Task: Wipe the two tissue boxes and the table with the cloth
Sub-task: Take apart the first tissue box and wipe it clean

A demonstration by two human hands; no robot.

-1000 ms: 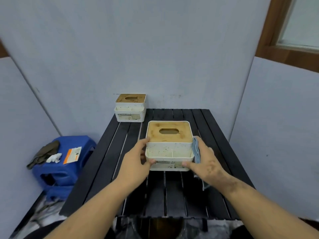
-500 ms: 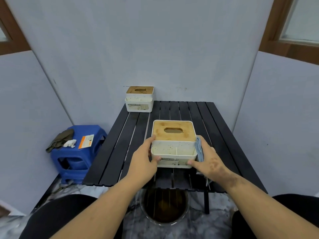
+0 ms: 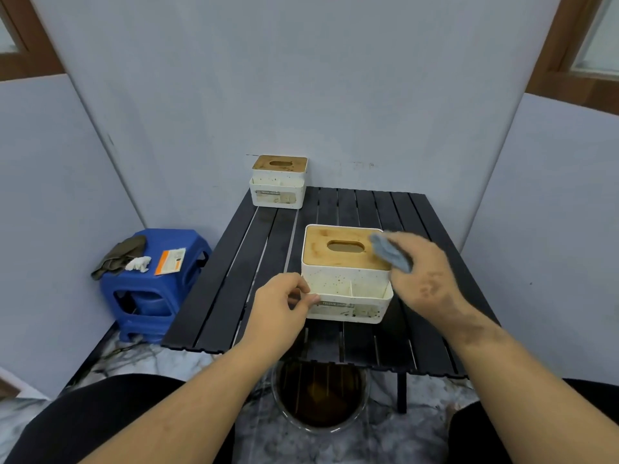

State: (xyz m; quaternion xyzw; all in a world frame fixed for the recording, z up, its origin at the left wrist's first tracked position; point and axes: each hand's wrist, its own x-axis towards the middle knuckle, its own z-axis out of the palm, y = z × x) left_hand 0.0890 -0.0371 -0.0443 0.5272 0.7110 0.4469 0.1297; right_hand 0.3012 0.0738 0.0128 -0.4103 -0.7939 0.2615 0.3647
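Hands work at the nearer tissue box (image 3: 346, 272) on the black slatted desk (image 3: 234, 272). Left hand (image 3: 279, 308) pinches the box's front left corner, fingers closed on the rim. Right hand (image 3: 423, 274), blurred, grips a blue-grey cloth (image 3: 390, 254) against the wooden lid's right edge. The second tissue box (image 3: 278, 181) sits at the desk's far left corner. A blue stool (image 3: 152, 289) stands left of the desk.
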